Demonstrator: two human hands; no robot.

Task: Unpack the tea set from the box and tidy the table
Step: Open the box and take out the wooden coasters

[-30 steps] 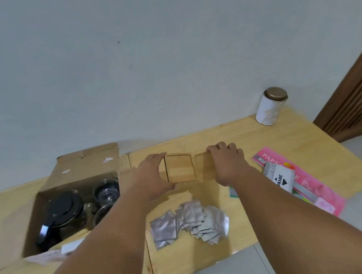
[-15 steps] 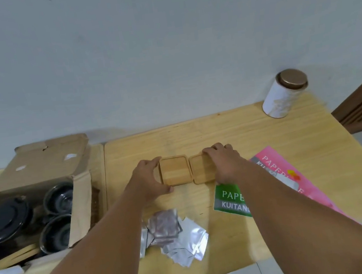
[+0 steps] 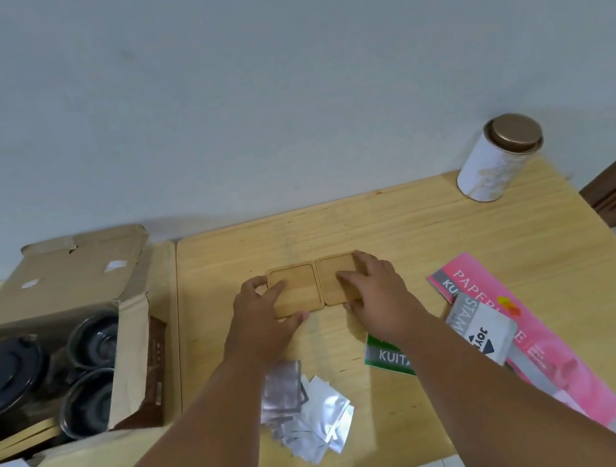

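Two coasters (image 3: 302, 286) abut, gripped by left hand (image 3: 267, 319) and right hand (image 3: 377, 291).

Pink pad (image 3: 473, 280) reads "PAPER"; green pad (image 3: 387, 357) "KUIT"; grey packet (image 3: 481, 331) "STAM", "JOY".

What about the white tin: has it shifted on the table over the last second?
No. The white tin still stands at the far right corner of the table; only the camera view has shifted.
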